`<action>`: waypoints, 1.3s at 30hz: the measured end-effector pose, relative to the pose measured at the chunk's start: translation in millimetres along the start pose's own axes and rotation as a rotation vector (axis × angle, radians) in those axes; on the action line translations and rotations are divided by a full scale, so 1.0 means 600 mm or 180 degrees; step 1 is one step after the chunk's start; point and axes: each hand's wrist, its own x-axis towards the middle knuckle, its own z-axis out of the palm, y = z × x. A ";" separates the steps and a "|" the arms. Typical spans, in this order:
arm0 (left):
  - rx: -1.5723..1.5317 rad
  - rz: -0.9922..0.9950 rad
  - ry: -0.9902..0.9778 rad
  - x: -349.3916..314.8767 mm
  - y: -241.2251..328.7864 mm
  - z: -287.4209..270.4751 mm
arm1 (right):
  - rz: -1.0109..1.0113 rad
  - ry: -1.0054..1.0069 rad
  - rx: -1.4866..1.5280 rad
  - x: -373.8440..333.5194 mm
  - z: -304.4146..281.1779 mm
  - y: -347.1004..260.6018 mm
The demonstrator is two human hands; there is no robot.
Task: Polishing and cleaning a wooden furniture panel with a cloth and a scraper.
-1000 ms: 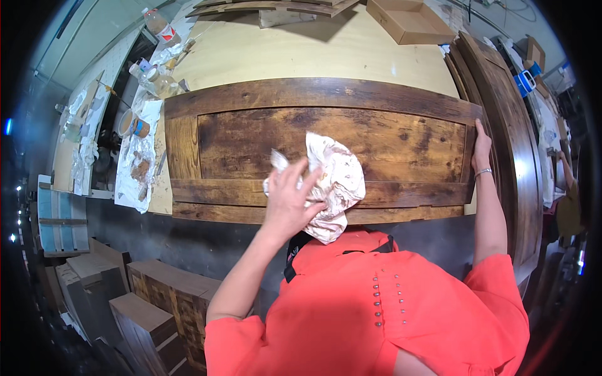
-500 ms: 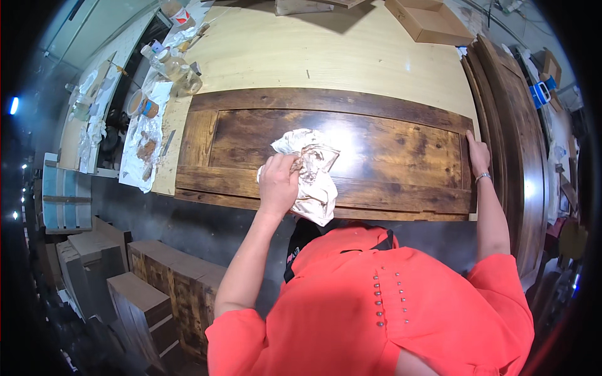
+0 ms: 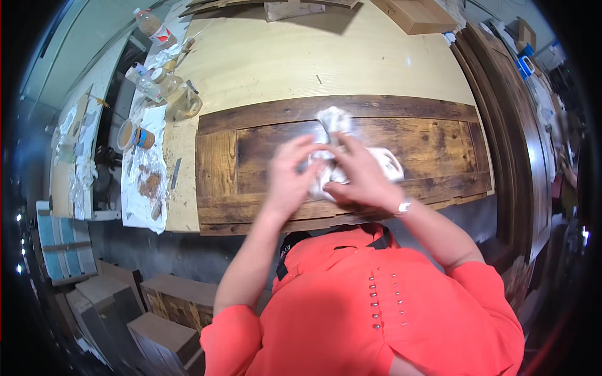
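Note:
A stained white cloth (image 3: 335, 118) is bunched between my two hands over the middle of a brown wooden door panel (image 3: 426, 147). My left hand (image 3: 291, 178), smeared by motion, has its fingers bent in on the cloth's left side. My right hand (image 3: 364, 175) comes in from the other side, its fingers and thumb curled on the cloth. One fold of it sticks out beyond my right fingers. The panel lies flat along the near edge of the pale worktable (image 3: 276, 62), with a raised frame round its sunken centre.
Left of the panel are a cup of brown liquid (image 3: 133, 135), a jar (image 3: 182, 100), bottles (image 3: 145, 85) and a stained white sheet (image 3: 150, 200). More dark panels (image 3: 501, 125) stand along the right side. A cardboard box (image 3: 417, 17) sits at the far edge. Boxes (image 3: 164, 335) stand low at left.
My right hand has left the panel's right end and joined my left hand at the cloth. The cloth is now bunched between them. The view has shifted slightly.

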 end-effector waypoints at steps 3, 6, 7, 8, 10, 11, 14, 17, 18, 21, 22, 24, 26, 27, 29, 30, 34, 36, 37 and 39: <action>0.1222 -0.0159 0.0724 -0.023 -0.092 -0.144 | -0.0283 0.0227 0.0226 0.099 0.126 -0.056; 0.1080 -0.0486 0.0967 -0.067 -0.173 -0.220 | -0.0290 0.0201 0.0435 0.194 0.205 -0.120; 0.1037 -0.0428 0.0929 -0.076 -0.182 -0.231 | -0.0516 0.0368 0.0060 0.190 0.227 -0.125; 0.0980 -0.0367 0.0881 -0.084 -0.189 -0.243 | -0.0299 -0.0231 0.0184 0.173 0.219 -0.139; 0.0974 -0.0274 0.0736 -0.092 -0.186 -0.254 | -0.0275 -0.1102 0.0590 0.115 0.183 -0.143; 0.1145 -0.0235 0.0567 -0.090 -0.185 -0.255 | 0.0485 -0.0751 0.1104 0.100 0.164 -0.132; 0.1236 -0.0175 0.0368 -0.087 -0.189 -0.257 | 0.1830 0.0880 0.1284 0.133 0.119 -0.112; 0.1213 -0.0142 0.0370 -0.087 -0.191 -0.262 | 0.0069 0.0897 0.0295 0.177 0.178 -0.145; 0.1180 -0.0073 0.0335 -0.086 -0.190 -0.259 | 0.0041 0.0451 0.0189 0.173 0.201 -0.161; 0.0518 -0.0185 0.0359 -0.093 -0.204 -0.276 | -0.0068 0.0506 -0.0582 0.155 0.234 -0.166; -0.0211 -0.0322 0.0357 -0.103 -0.211 -0.286 | -0.0034 0.0679 -0.0694 0.148 0.231 -0.159; -0.0356 -0.0589 0.0734 -0.121 -0.214 -0.321 | 0.0207 0.0838 -0.0944 0.128 0.209 -0.131; 0.0542 -0.0808 0.1441 -0.150 -0.253 -0.391 | 0.0486 0.0881 -0.1091 0.126 0.182 -0.094; 0.0872 -0.0945 0.1603 -0.165 -0.274 -0.426 | 0.0527 0.1062 -0.1052 0.140 0.174 -0.082; 0.1322 -0.1162 0.1890 -0.197 -0.320 -0.490 | 0.0454 0.1195 -0.1054 0.192 0.160 -0.064; 0.1449 -0.1244 0.2015 -0.213 -0.337 -0.516 | 0.0444 0.1144 -0.1130 0.221 0.156 -0.055; 0.2082 -0.1778 0.1662 -0.271 -0.347 -0.590 | 0.0619 0.0735 -0.1312 0.306 0.165 -0.009; 0.2351 -0.1775 0.1168 -0.294 -0.353 -0.593 | 0.1295 0.0099 -0.1199 0.315 0.175 -0.021; 0.2195 -0.1957 0.1040 -0.292 -0.354 -0.586 | 0.1121 0.0246 -0.1291 0.306 0.177 -0.019; 0.2115 -0.1804 0.1023 -0.293 -0.356 -0.581 | 0.0741 0.0576 -0.1408 0.293 0.185 -0.014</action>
